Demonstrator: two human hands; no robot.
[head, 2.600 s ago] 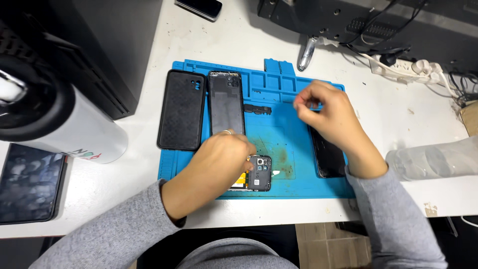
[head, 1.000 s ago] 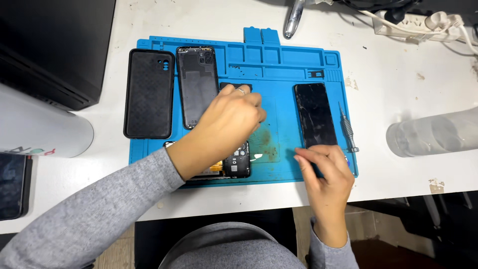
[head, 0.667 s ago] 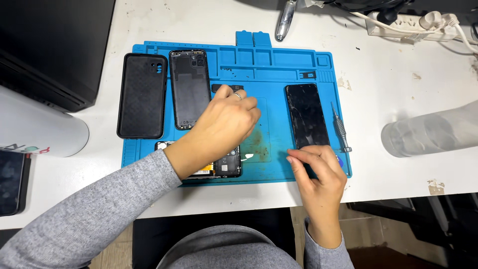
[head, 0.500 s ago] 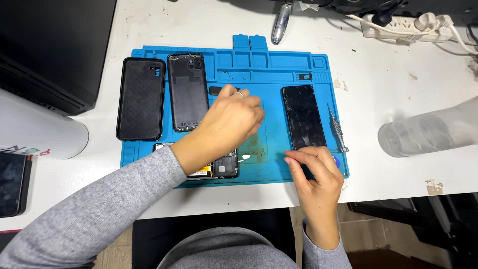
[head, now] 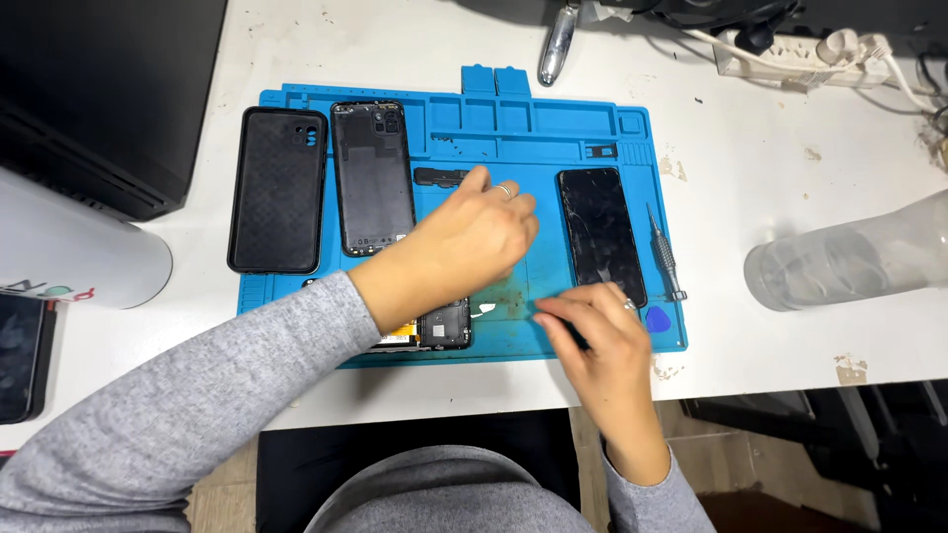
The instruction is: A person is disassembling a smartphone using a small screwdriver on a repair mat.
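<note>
Since the earlier frames, both hands stay low over the blue mat near the bench's front edge. Left hand hovers loosely curled above the opened phone; right hand pinches a thin dark tool, just beside the cracked phone, screwdriver and pick.

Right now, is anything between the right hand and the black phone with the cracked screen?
No. The right hand sits on the blue rubber mat just below the black cracked-screen phone, with nothing visible between them.
</note>
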